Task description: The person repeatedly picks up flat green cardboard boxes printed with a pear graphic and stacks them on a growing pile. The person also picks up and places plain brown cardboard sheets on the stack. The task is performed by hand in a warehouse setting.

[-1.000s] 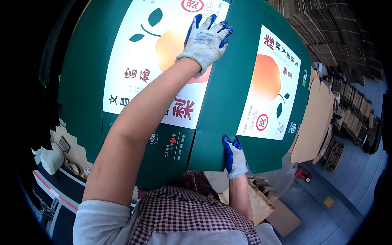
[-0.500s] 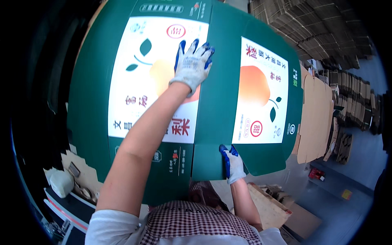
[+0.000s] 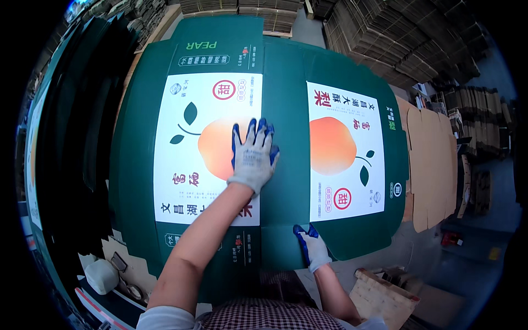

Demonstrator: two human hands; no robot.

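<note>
A worker's gloved left hand (image 3: 253, 157) presses flat, fingers spread, on a flattened green pear carton (image 3: 283, 176) atop the stack, while the right hand (image 3: 312, 250) clamps its near edge mid-fold; next likely needs creasing.

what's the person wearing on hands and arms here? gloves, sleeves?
Both hands wear knit work gloves: pale grey fabric backs and cuffs, blue coating on the fingers and fingertips. The left hand glove shows small dark print on its back. The right hand glove matches it. Forearms are bare; short white sleeves end at the upper arms, beside a red-and-white checked garment on the chest.
</note>
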